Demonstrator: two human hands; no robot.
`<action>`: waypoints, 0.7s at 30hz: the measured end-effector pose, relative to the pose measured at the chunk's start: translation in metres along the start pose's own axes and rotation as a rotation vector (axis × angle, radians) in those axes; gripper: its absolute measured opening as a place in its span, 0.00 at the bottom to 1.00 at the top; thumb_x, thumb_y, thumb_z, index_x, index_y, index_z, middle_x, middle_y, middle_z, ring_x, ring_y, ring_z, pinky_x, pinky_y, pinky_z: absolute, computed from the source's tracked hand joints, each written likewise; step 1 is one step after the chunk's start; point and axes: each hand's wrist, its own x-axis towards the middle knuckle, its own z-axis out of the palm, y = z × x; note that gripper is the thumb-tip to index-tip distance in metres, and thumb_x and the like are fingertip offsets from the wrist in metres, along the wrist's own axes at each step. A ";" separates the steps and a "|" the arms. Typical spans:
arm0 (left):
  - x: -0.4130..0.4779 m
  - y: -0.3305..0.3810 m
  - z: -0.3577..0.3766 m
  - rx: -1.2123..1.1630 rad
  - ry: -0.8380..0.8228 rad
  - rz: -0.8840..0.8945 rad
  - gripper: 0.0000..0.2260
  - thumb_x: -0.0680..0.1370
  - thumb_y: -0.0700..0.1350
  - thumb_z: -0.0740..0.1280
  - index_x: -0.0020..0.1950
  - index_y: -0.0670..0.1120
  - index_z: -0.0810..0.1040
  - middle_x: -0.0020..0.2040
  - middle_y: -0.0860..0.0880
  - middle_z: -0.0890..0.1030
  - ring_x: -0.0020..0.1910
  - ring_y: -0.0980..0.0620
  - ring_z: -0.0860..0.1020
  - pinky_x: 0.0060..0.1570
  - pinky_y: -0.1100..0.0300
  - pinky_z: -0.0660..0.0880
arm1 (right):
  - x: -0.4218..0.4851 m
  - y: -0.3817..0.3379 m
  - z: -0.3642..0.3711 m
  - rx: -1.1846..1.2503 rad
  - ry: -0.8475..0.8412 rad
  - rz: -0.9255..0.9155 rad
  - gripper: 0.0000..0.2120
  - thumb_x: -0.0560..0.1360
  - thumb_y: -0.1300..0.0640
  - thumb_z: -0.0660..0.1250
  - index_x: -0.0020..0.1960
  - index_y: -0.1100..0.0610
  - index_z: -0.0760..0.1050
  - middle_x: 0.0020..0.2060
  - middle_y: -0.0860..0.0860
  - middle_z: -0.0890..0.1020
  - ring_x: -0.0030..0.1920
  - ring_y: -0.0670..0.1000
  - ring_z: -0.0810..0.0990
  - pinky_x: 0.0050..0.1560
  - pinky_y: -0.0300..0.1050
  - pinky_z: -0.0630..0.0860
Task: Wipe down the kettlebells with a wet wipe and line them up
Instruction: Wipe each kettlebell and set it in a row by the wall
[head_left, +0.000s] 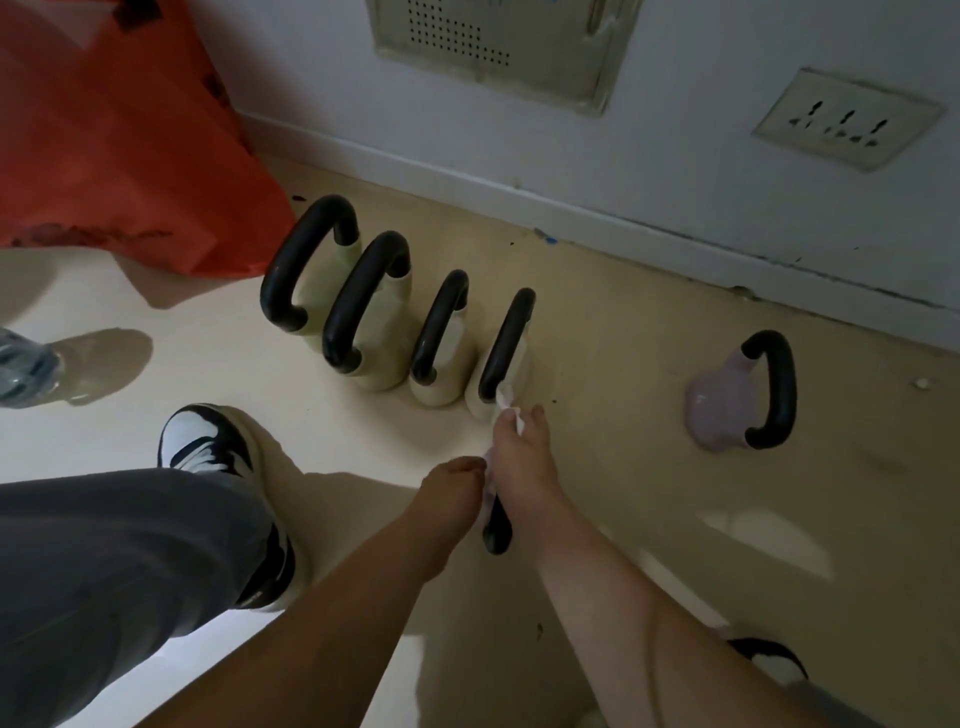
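Four cream kettlebells with black handles stand in a row on the floor: the largest (311, 270) at the left, then a second (371, 317), a third (441, 343) and a fourth (506, 353). A lilac kettlebell (727, 410) stands apart to the right. In front of the row my hands meet around a black kettlebell handle (497, 530); its body is hidden. My left hand (449, 488) grips that handle with curled fingers. My right hand (522, 457) pinches a white wet wipe (511, 413), whose tip touches the fourth kettlebell's base.
A white wall with a skirting board (467, 176), a socket plate (847, 119) and a vented panel (498, 47) runs behind the row. An orange plastic bag (114, 145) lies at the back left. My black-and-white shoe (208, 441) stands left of my hands, and another shoe (21, 364) is at the left edge.
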 end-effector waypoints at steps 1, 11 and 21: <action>-0.001 -0.004 0.000 -0.019 -0.055 -0.027 0.12 0.83 0.45 0.59 0.57 0.47 0.82 0.55 0.48 0.83 0.48 0.57 0.79 0.48 0.64 0.75 | 0.002 -0.001 0.005 -0.009 0.031 -0.004 0.27 0.86 0.46 0.50 0.83 0.47 0.51 0.83 0.49 0.55 0.80 0.54 0.59 0.79 0.53 0.58; 0.008 -0.022 -0.008 0.019 -0.185 0.003 0.15 0.83 0.43 0.59 0.66 0.51 0.79 0.60 0.49 0.82 0.54 0.56 0.79 0.46 0.70 0.74 | 0.017 -0.010 0.004 0.080 0.094 0.159 0.21 0.87 0.50 0.52 0.79 0.51 0.64 0.72 0.54 0.73 0.67 0.57 0.74 0.63 0.45 0.67; 0.016 -0.034 -0.023 -0.064 -0.253 0.001 0.14 0.84 0.49 0.62 0.69 0.52 0.78 0.54 0.52 0.86 0.55 0.55 0.83 0.51 0.61 0.79 | -0.039 0.043 0.031 -0.433 0.169 -0.231 0.33 0.86 0.50 0.51 0.83 0.56 0.37 0.83 0.50 0.40 0.82 0.49 0.45 0.78 0.40 0.48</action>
